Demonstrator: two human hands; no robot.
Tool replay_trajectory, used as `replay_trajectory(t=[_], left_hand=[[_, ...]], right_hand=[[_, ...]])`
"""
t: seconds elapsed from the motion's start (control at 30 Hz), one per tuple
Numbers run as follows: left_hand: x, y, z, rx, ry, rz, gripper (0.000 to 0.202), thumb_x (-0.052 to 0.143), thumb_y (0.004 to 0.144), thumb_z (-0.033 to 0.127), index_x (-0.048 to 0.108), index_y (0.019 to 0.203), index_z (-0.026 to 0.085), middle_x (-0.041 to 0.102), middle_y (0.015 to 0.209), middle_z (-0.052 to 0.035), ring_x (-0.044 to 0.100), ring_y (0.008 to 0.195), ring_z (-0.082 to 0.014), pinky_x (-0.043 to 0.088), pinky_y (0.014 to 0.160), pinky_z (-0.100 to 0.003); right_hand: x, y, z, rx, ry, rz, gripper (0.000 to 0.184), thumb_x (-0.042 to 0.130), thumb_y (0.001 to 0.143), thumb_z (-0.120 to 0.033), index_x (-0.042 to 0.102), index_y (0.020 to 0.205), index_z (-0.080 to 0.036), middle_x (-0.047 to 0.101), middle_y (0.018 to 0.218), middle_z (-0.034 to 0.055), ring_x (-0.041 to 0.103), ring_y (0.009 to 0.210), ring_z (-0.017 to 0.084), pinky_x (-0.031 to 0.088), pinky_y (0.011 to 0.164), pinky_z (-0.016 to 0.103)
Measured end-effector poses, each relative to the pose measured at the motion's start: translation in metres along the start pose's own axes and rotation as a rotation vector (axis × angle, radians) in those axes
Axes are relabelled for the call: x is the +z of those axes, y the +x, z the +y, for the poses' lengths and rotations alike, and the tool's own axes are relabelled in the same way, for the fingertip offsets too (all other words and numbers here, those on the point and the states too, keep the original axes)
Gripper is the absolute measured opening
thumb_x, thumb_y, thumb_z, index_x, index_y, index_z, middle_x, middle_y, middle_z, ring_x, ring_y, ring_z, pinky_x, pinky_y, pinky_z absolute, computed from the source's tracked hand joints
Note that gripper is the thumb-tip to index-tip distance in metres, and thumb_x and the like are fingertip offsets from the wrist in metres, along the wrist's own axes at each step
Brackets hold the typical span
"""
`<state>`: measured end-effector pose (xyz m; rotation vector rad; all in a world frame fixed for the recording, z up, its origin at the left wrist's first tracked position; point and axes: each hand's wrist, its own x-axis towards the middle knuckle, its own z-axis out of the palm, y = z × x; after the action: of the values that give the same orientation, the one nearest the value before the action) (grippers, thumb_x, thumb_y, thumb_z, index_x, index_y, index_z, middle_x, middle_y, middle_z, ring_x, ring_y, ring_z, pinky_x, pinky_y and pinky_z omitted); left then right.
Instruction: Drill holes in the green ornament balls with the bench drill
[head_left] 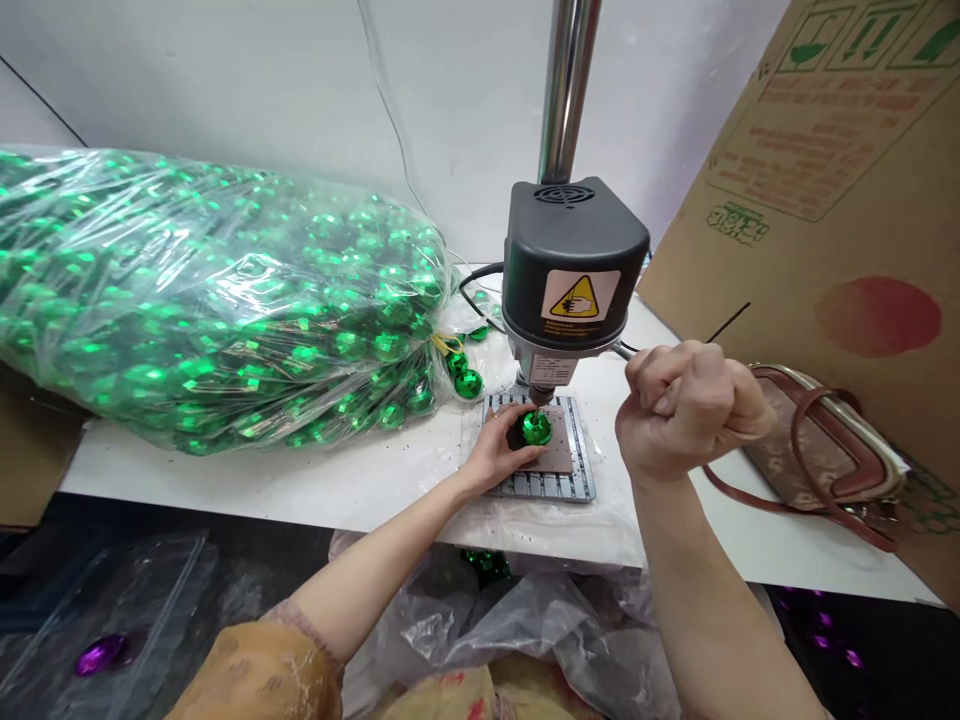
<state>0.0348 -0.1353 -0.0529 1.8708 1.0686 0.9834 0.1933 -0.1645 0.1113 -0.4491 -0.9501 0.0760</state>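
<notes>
Tabletop (262, 485) below pale wall (465, 120), left fingers (512, 414) clamped on green ball (537, 430), right fingers (664, 375) curled round drill lever (623, 349)

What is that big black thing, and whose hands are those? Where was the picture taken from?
The picture comes from a camera worn on a person's head, looking forward and down. The black machine, on a shiny pole, looks like a drill. The person's left hand holds a shiny green ball under it, over a brown pad on a metal plate. The right hand is closed in a fist, seemingly around the machine's handle.

On the white table, a big clear bag full of green balls lies to the left, with a few more balls near its tied end. To the right are a handbag and a cardboard box.
</notes>
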Motion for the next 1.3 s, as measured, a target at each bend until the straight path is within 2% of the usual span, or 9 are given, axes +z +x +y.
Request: replay_trajectory(t=[0.47, 0.6, 0.97, 1.1, 1.2, 1.23, 1.3], left_hand=[[0.001, 0.002, 0.000, -0.021, 0.023, 0.003, 0.062, 0.093, 0.071, 0.029, 0.070, 0.128, 0.023, 0.071, 0.134, -0.0097, 0.062, 0.132, -0.0339, 0.038, 0.122, -0.053], [0.001, 0.002, -0.003, 0.010, 0.019, 0.011, 0.063, 0.093, 0.072, 0.030, 0.069, 0.129, 0.024, 0.072, 0.132, -0.0091, 0.064, 0.128, -0.0324, 0.043, 0.118, -0.050], [0.003, 0.001, -0.008, 0.035, 0.019, 0.021, 0.061, 0.092, 0.074, 0.033, 0.069, 0.130, 0.025, 0.073, 0.131, -0.0089, 0.064, 0.127, -0.0329, 0.041, 0.119, -0.052], [0.003, 0.002, -0.008, 0.029, 0.019, 0.008, 0.061, 0.091, 0.074, 0.033, 0.068, 0.131, 0.024, 0.072, 0.132, -0.0090, 0.064, 0.127, -0.0330, 0.040, 0.119, -0.052], [0.002, 0.002, -0.006, 0.024, 0.015, 0.004, 0.061, 0.091, 0.075, 0.032, 0.068, 0.131, 0.024, 0.072, 0.133, -0.0093, 0.063, 0.129, -0.0335, 0.040, 0.119, -0.052], [0.002, 0.002, -0.005, 0.023, 0.013, 0.003, 0.061, 0.091, 0.075, 0.032, 0.068, 0.131, 0.024, 0.072, 0.134, -0.0094, 0.063, 0.129, -0.0338, 0.040, 0.119, -0.052], [0.001, 0.001, -0.003, 0.027, 0.004, 0.002, 0.059, 0.090, 0.075, 0.031, 0.068, 0.130, 0.024, 0.072, 0.134, -0.0097, 0.062, 0.130, -0.0342, 0.038, 0.120, -0.054]], right_hand=[[-0.009, -0.010, 0.008, -0.101, 0.060, -0.044, 0.053, 0.058, 0.086, -0.015, 0.017, 0.053, -0.016, 0.024, 0.044, -0.0070, 0.023, 0.038, 0.001, 0.024, 0.042, 0.021], [-0.011, -0.011, 0.010, -0.153, 0.089, -0.085, 0.050, 0.056, 0.086, -0.011, 0.017, 0.056, -0.016, 0.022, 0.047, -0.0071, 0.021, 0.041, 0.000, 0.024, 0.043, 0.021], [-0.018, -0.018, 0.014, -0.214, 0.070, -0.111, 0.049, 0.056, 0.089, -0.013, 0.019, 0.057, -0.016, 0.027, 0.048, -0.0070, 0.024, 0.042, 0.001, 0.029, 0.045, 0.022], [-0.021, -0.025, 0.016, -0.205, 0.067, -0.112, 0.050, 0.059, 0.087, -0.012, 0.019, 0.056, -0.016, 0.027, 0.047, -0.0071, 0.027, 0.042, 0.002, 0.031, 0.046, 0.023], [-0.015, -0.019, 0.009, -0.176, 0.067, -0.082, 0.053, 0.060, 0.087, -0.013, 0.019, 0.054, -0.016, 0.026, 0.045, -0.0074, 0.026, 0.040, 0.001, 0.030, 0.044, 0.023], [-0.011, -0.013, 0.005, -0.135, 0.052, -0.064, 0.053, 0.059, 0.088, -0.014, 0.020, 0.052, -0.016, 0.027, 0.044, -0.0075, 0.026, 0.039, 0.001, 0.030, 0.044, 0.023], [0.001, 0.004, -0.003, 0.033, -0.013, 0.001, 0.051, 0.060, 0.091, -0.018, 0.028, 0.051, -0.018, 0.027, 0.043, -0.0082, 0.031, 0.038, 0.002, 0.030, 0.043, 0.023]])
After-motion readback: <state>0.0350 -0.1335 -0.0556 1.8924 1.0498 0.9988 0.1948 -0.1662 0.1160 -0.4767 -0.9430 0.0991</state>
